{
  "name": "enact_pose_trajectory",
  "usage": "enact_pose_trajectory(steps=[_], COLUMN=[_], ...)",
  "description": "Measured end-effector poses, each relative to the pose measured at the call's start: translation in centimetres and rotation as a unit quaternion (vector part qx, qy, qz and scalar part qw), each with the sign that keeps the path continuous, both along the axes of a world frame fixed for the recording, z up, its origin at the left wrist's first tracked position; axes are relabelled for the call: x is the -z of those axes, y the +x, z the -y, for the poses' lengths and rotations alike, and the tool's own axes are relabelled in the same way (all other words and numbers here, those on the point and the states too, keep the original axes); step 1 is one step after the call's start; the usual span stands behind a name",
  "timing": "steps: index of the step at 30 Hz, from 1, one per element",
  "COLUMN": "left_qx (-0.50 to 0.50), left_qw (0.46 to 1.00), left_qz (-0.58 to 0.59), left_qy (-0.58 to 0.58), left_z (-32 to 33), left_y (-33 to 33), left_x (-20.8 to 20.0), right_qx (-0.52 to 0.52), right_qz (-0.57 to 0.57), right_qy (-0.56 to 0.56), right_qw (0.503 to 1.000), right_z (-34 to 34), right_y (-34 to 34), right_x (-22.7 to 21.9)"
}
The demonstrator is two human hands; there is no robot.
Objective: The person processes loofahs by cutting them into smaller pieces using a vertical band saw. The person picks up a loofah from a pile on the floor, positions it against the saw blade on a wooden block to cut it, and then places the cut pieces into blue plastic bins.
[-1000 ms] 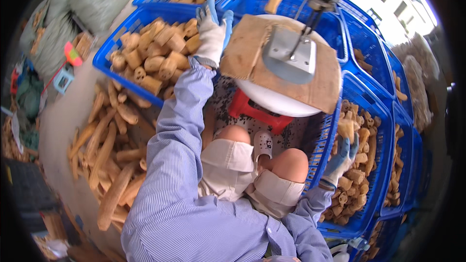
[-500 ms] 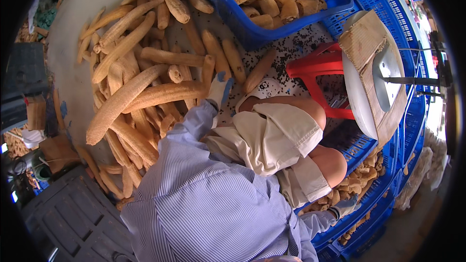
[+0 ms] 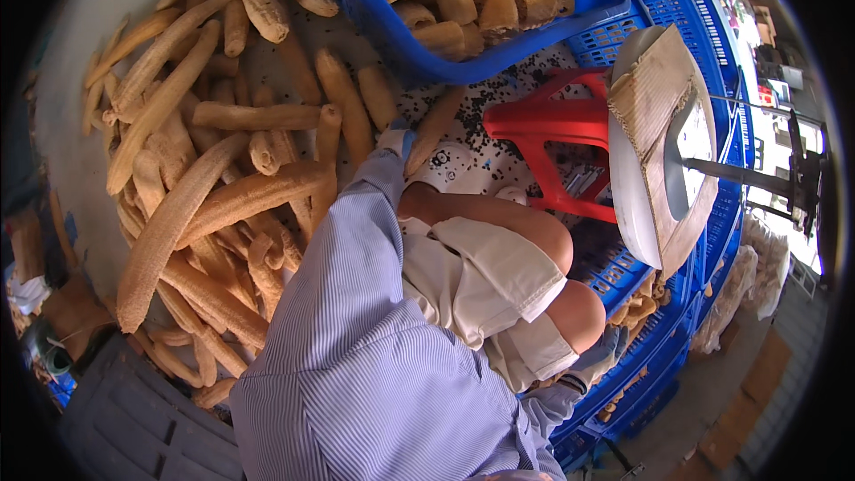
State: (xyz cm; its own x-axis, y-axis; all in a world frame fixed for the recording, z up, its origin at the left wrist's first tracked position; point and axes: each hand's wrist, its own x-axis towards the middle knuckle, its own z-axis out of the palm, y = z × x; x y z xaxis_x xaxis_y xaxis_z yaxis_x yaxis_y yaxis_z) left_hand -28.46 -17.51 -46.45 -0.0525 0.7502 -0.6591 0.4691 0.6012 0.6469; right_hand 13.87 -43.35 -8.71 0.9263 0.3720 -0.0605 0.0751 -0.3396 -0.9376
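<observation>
Beside the white shoe (image 3: 448, 160), left hand (image 3: 398, 137): low over the floor, blue showing on its glove; my angle and the sleeve hide the fingers, so I cannot tell how far open they are or whether they have hold of anything

Nearest loofah (image 3: 436, 129): on the floor, just to the right of the left hand; whether glove and loofah touch, I cannot make out

Long axis: slants from close by the shoe, up and away to the right; my left hand sits along its left flank, nearer the lower end

Short loofah (image 3: 378, 98): just ahead of the left hand, leaning slightly up and to the left; also within close reach, so I judge the hand's position between these two as the relation that matters

Loofah pile (image 3: 267, 200): to the left, across from my forearm, axes crossing every way

Blue basket (image 3: 392, 58): beyond both near loofahs, with cut pieces (image 3: 450, 4) inside

Red stool (image 3: 543, 120): right of the shoe, well apart from the left hand

Right hand (image 3: 604, 352): past the knees, by another basket; partly hidden, its grasp I cannot tell; clearly the farther of my two
</observation>
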Motion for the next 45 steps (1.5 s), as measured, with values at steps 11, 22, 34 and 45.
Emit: enact_pose_trajectory(steps=[11, 22, 34, 45], left_qx=[-0.197, 0.106, 0.149, 0.159], left_qw=[0.92, 0.771, 0.826, 0.789], left_qz=[0.301, 0.589, 0.466, 0.488], left_qy=[0.159, 0.217, 0.28, 0.338], left_z=[12.1, 13.7, 1.2, 0.9], left_y=[-2.1, 3.4, 9.7, 17.2], left_x=[-22.9, -39.8, -46.4, -44.8], right_qx=[-0.45, -0.561, -0.561, -0.202], right_qz=[0.143, 0.06, 0.097, 0.373], right_qy=[0.04, 0.113, 0.078, 0.276], right_qw=[0.881, 0.818, 0.818, 0.863], right_z=[-10.2, -15.2, -11.9, -8.6], right_y=[-13.1, -19.3, -3.2, 1.8], right_x=[-7.6, -5.9, -13.6, -9.0])
